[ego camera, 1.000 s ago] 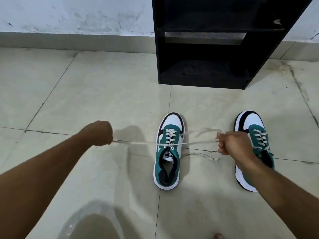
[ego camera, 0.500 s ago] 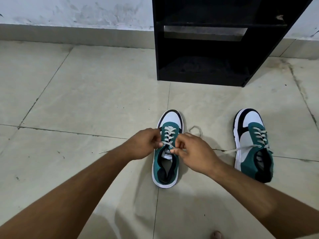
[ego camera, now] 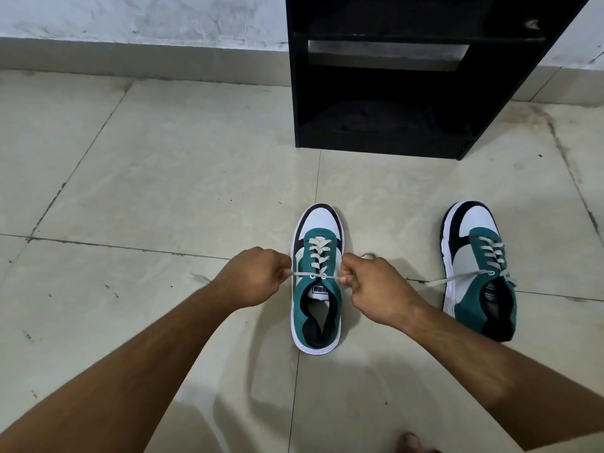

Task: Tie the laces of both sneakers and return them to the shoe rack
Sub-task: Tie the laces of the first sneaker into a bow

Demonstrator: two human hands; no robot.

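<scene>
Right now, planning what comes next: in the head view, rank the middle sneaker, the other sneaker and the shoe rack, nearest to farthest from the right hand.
1. Middle sneaker, touching distance, left of the right hand.
2. Other sneaker, to its right.
3. Shoe rack, ahead by the wall.

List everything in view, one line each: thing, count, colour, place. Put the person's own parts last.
sneakers: 2, teal, white and black; one between the hands, one to its right, both on the floor
laces: whitish; middle sneaker's pulled sideways by both hands, right sneaker's loose, one end trailing on the floor
shoe rack: 1, black, against the wall, no shoes visible on it
floor: beige tiles
wall: white, scuffed
left hand: closed on a lace end
right hand: closed on the other lace end
</scene>
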